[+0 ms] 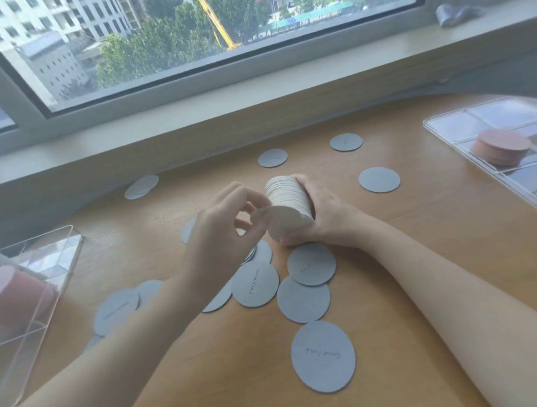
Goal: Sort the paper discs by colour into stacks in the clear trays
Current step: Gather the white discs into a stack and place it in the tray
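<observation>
Gripping the white stack (288, 201), both hands (323, 213) curl.

Handwriting, seemingly "Good luck", seen on nearest blue-grey disc (322, 356) at lower centre. Similar scrawl on another disc (255, 284) mid-frame, not clearly legible.

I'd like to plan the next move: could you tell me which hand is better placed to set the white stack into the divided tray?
The right hand: it already grips the white stack, and the divided tray lies on its side. The left hand only pinches the front disc.
</observation>
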Demonstrator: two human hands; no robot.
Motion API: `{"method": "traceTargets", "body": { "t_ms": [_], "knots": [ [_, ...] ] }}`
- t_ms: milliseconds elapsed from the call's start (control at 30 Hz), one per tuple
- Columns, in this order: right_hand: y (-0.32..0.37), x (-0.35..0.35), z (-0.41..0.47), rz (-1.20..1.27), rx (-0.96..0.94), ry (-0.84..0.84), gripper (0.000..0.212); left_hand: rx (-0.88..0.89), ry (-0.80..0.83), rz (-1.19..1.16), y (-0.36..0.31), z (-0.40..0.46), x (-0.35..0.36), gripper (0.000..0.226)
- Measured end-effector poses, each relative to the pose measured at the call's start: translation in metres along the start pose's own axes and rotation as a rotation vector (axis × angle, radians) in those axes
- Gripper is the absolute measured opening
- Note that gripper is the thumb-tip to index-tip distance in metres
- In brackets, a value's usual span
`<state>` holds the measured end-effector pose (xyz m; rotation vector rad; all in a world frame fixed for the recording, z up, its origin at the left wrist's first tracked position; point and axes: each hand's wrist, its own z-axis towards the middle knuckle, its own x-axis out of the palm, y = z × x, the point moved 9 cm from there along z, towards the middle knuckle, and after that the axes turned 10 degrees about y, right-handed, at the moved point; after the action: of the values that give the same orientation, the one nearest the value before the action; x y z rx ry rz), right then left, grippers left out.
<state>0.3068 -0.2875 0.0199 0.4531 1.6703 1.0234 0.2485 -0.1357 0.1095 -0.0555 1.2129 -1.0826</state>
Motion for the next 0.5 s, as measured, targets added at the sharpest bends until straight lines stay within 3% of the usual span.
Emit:
{"method": "traceTargets", "body": {
  "t_ms": [233,500],
  "knots": [
    [-0.001,0.002,0.0,-0.02,0.002,0.022,0.126,-0.001,-0.048,0.229,0.006,0.005,0.021,0.007],
    [-0.004,0.002,0.002,-0.008,-0.02,0.024,0.112,-0.003,0.018,0.093,0.021,0.008,0.035,0.016]
  ]
}}
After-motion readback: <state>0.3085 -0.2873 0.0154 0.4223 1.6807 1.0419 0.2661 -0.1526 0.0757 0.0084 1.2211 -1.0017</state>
